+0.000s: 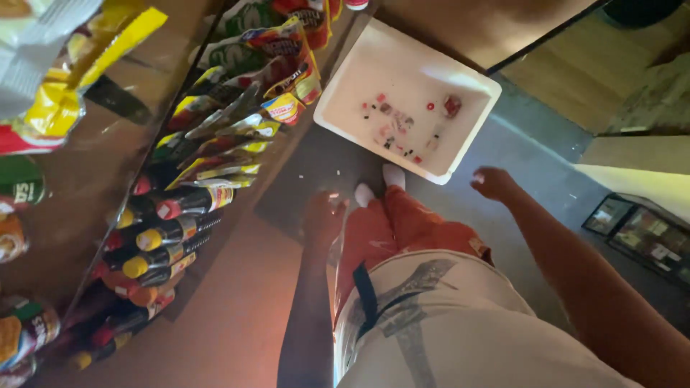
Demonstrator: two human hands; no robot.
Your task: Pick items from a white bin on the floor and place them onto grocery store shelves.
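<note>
Both hands hang over the floor: left hand (323,215) beside the sauce bottles (169,233), right hand (493,182) near the white tray (345,108) (small wrapped sweets inside); neither holds anything, finger spread unclear.

- A grey floor (532,179) runs underfoot, dim and patchy with shadow.
- On the left stand shop shelves (100,179) stocked with dark sauce bottles (169,233) and bright snack packets (244,86).
- Brown wooden panelling (582,65) lies at the upper right.
- What may be a low display case (640,237) sits at the right edge.
- An orange glow falls near the shelf foot.
</note>
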